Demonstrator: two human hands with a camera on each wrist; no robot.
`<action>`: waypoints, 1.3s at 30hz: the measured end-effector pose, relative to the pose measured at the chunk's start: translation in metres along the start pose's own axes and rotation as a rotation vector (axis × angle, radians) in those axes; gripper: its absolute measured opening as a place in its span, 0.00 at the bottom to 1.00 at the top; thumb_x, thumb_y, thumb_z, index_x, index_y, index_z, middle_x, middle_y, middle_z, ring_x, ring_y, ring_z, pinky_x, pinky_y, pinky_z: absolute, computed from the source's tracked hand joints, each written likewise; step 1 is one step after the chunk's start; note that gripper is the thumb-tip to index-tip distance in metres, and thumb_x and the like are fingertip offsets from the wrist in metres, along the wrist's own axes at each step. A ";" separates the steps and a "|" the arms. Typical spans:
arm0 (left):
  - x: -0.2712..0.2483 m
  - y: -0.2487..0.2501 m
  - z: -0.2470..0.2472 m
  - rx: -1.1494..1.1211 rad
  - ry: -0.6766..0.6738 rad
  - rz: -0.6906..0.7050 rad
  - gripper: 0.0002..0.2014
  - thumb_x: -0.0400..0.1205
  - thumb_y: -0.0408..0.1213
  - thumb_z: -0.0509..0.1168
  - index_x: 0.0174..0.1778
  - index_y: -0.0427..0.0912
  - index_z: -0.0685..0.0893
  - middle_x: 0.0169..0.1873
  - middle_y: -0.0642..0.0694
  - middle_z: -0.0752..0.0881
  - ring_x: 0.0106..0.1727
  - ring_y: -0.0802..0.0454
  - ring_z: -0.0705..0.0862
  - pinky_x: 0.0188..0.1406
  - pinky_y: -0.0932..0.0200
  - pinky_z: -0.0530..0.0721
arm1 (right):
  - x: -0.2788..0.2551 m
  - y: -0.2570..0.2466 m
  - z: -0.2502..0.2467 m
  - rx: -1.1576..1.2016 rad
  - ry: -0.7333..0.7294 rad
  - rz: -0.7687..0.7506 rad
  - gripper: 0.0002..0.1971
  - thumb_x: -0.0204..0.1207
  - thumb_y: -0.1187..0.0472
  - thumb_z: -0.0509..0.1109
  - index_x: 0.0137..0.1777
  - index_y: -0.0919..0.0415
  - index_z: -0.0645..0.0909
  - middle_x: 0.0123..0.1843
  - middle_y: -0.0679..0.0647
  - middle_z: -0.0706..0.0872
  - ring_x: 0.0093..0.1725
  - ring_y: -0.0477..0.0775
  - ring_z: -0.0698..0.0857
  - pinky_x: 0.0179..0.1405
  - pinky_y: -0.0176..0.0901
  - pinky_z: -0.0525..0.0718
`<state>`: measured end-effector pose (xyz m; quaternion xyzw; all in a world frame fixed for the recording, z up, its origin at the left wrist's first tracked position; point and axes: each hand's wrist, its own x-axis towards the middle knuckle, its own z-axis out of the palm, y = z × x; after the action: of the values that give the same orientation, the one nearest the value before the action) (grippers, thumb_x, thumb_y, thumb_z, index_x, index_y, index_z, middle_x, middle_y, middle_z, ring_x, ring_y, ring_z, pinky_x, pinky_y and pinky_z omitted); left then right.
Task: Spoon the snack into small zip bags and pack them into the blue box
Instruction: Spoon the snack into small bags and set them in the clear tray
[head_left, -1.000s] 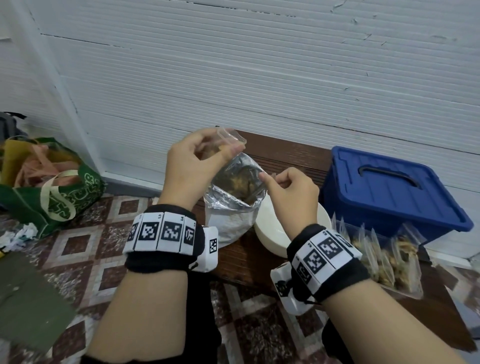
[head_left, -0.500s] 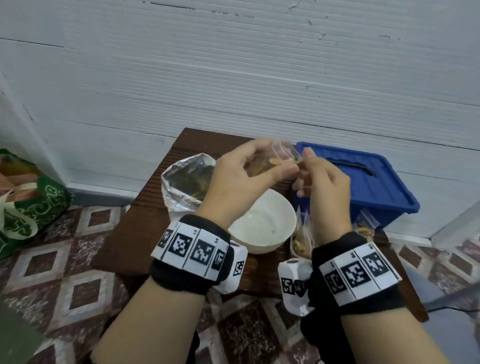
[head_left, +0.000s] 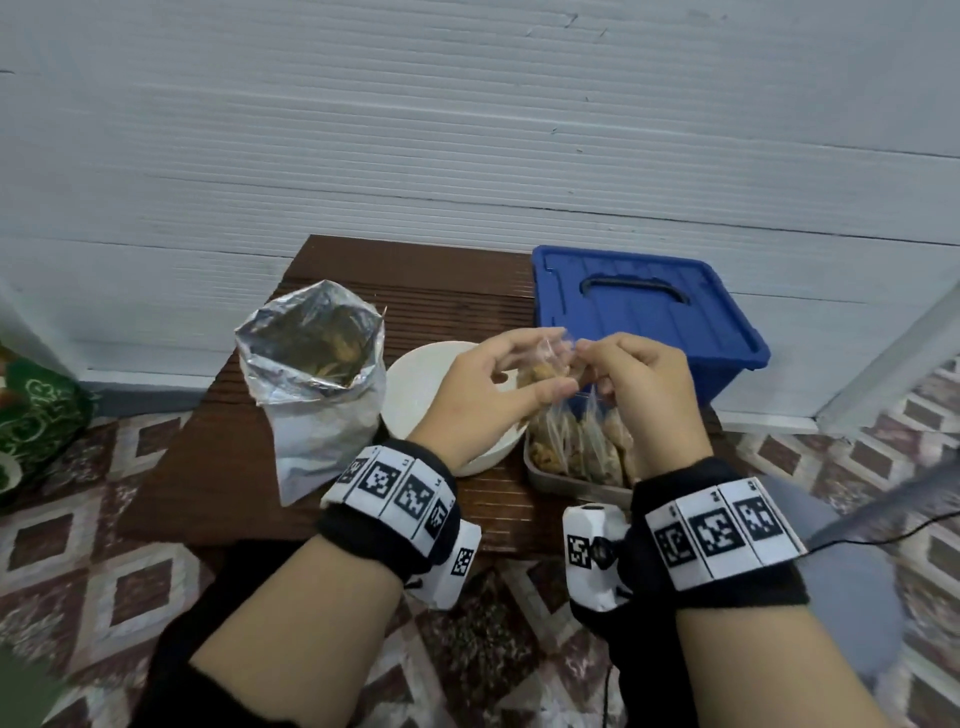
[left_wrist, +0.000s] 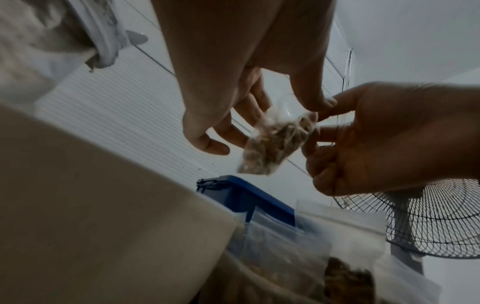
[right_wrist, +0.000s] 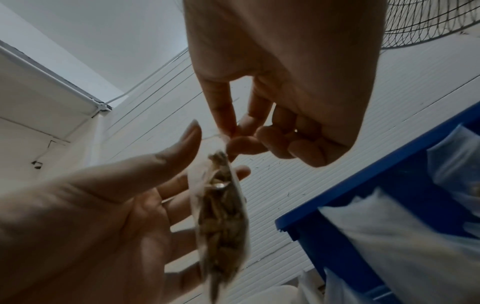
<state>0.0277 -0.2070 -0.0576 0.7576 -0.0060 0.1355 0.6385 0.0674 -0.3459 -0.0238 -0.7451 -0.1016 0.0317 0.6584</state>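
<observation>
A small clear zip bag (head_left: 543, 371) of brown snack hangs in the air between my hands, above the tray of filled bags. My right hand (head_left: 587, 358) pinches its top edge between thumb and fingertips (right_wrist: 230, 135). My left hand (head_left: 558, 359) lies against the bag with fairly straight fingers (right_wrist: 244, 170), and its thumb (right_wrist: 194, 129) stands a little off the bag (left_wrist: 275, 139). The blue box (head_left: 649, 317) sits behind the hands with its lid on. The opened silver foil snack bag (head_left: 311, 405) stands at the left of the table. No spoon shows.
A white bowl (head_left: 421, 379) sits between the foil bag and a grey tray (head_left: 571, 480) holding several filled zip bags. All stand on a low brown table (head_left: 218, 467) against a white wall. A green bag (head_left: 36, 410) lies far left and a fan (left_wrist: 428, 216) stands at the right.
Both hands carried the small bag rightward, from over the foil bag to above the tray. The left thumb has come off the bag, which the right hand now pinches.
</observation>
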 end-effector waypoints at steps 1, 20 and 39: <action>0.000 -0.002 0.001 0.002 -0.016 -0.008 0.22 0.73 0.39 0.77 0.59 0.64 0.82 0.56 0.61 0.89 0.62 0.65 0.83 0.69 0.52 0.76 | 0.001 0.000 -0.002 -0.006 0.004 0.009 0.12 0.76 0.66 0.69 0.30 0.62 0.85 0.21 0.45 0.82 0.24 0.36 0.78 0.26 0.26 0.74; 0.011 -0.025 -0.007 0.122 -0.047 -0.042 0.17 0.72 0.37 0.78 0.50 0.60 0.83 0.38 0.68 0.88 0.46 0.71 0.84 0.51 0.72 0.76 | 0.000 -0.002 -0.005 -0.274 -0.083 -0.002 0.22 0.64 0.38 0.76 0.43 0.58 0.87 0.38 0.55 0.88 0.34 0.44 0.83 0.39 0.35 0.79; 0.019 -0.034 -0.005 0.175 0.049 -0.161 0.18 0.82 0.48 0.67 0.66 0.48 0.82 0.49 0.64 0.84 0.57 0.65 0.82 0.54 0.73 0.76 | 0.025 0.017 -0.031 -0.375 0.299 -0.056 0.04 0.72 0.60 0.73 0.36 0.57 0.85 0.31 0.45 0.83 0.33 0.40 0.80 0.36 0.32 0.76</action>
<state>0.0510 -0.1926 -0.0862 0.8048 0.0820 0.1022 0.5789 0.0993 -0.3731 -0.0340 -0.8477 -0.0278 -0.1165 0.5167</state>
